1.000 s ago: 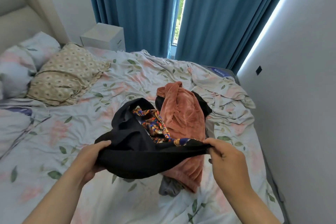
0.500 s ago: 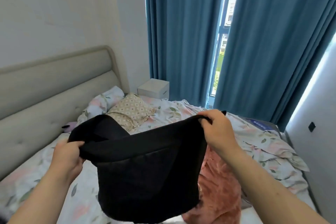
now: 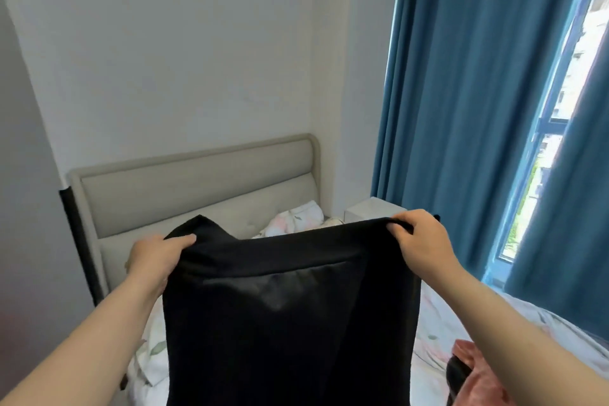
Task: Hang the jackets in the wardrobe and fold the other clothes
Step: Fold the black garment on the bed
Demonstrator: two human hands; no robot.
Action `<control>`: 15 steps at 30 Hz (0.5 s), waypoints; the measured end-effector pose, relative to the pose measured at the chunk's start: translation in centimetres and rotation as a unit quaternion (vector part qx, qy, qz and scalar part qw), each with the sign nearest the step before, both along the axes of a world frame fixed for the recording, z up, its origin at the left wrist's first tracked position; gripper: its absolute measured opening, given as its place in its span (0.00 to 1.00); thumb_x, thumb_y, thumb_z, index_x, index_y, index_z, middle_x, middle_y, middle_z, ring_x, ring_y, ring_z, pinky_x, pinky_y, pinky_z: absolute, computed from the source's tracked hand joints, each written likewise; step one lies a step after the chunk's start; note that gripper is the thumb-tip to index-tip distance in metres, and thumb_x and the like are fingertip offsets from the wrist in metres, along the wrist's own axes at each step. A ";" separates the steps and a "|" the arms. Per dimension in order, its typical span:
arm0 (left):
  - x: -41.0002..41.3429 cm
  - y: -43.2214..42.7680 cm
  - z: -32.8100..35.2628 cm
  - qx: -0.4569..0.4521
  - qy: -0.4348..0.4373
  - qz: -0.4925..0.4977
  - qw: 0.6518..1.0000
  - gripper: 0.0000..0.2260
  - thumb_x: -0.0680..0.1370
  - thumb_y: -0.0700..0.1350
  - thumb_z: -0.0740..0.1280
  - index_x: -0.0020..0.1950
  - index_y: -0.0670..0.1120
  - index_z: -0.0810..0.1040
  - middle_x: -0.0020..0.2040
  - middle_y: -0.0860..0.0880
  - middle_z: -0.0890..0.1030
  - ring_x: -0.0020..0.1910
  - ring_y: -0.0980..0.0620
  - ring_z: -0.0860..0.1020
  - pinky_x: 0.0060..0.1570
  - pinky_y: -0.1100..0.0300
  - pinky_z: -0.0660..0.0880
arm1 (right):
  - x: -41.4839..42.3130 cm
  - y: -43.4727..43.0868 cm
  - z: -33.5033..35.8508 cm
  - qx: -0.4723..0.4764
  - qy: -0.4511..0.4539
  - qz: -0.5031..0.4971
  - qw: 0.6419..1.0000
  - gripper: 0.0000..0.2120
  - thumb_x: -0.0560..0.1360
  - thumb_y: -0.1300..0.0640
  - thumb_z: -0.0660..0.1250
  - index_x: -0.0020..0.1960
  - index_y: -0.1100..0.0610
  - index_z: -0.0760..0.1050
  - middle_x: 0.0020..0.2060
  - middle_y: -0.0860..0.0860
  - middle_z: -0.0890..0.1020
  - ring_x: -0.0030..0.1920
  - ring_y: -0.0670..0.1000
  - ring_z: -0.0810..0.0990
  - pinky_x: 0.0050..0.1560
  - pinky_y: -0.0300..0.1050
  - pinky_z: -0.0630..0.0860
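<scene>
A black garment hangs spread out in front of me, held up by its top edge above the bed. My left hand grips its upper left corner. My right hand grips the upper right corner. A seam or pocket line runs across its upper part. At the lower right, part of a pink velvety garment lies on the bed with a dark piece beside it. The black cloth hides the rest of the pile.
The bed has a floral sheet and a beige padded headboard. A pillow and a white bedside table stand behind the garment. Blue curtains and a window fill the right side.
Both hands have lifted the black garment from the pile on the bed up to chest height and spread it wider. My view has tilted up towards the headboard and wall.
</scene>
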State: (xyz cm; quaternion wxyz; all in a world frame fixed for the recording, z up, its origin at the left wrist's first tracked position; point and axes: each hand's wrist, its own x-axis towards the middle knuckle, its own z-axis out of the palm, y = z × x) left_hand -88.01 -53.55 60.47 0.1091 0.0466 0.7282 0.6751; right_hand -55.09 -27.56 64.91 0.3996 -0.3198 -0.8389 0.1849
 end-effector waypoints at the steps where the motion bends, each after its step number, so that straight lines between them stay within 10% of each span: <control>1: -1.3 -0.3 -0.1 -0.008 0.012 0.002 1.000 0.09 0.68 0.45 0.78 0.43 0.42 0.83 0.42 0.42 0.85 0.41 0.42 0.83 0.46 0.49 0.81 | -1.2 0.3 -0.1 0.001 -0.005 0.001 1.000 0.07 0.79 0.58 0.67 0.51 0.55 0.84 0.43 0.42 0.78 0.49 0.47 0.75 0.50 0.41 0.66; 10: -18.9 4.0 -0.8 0.013 -0.084 0.012 0.996 0.04 0.78 0.36 0.64 0.52 0.42 0.74 0.44 0.44 0.74 0.41 0.48 0.75 0.24 0.61 0.77 | -19.1 5.6 -0.4 0.023 -0.036 0.017 0.999 0.07 0.80 0.57 0.66 0.51 0.54 0.83 0.40 0.37 0.75 0.48 0.47 0.73 0.52 0.41 0.65; 15: -29.1 8.8 0.4 0.126 -0.116 -0.022 0.985 0.05 0.76 0.35 0.59 0.46 0.44 0.71 0.44 0.45 0.71 0.44 0.50 0.74 0.50 0.48 0.76 | -30.0 10.9 -0.2 0.014 -0.039 -0.017 0.999 0.07 0.80 0.56 0.66 0.52 0.54 0.83 0.44 0.45 0.79 0.49 0.49 0.75 0.52 0.44 0.67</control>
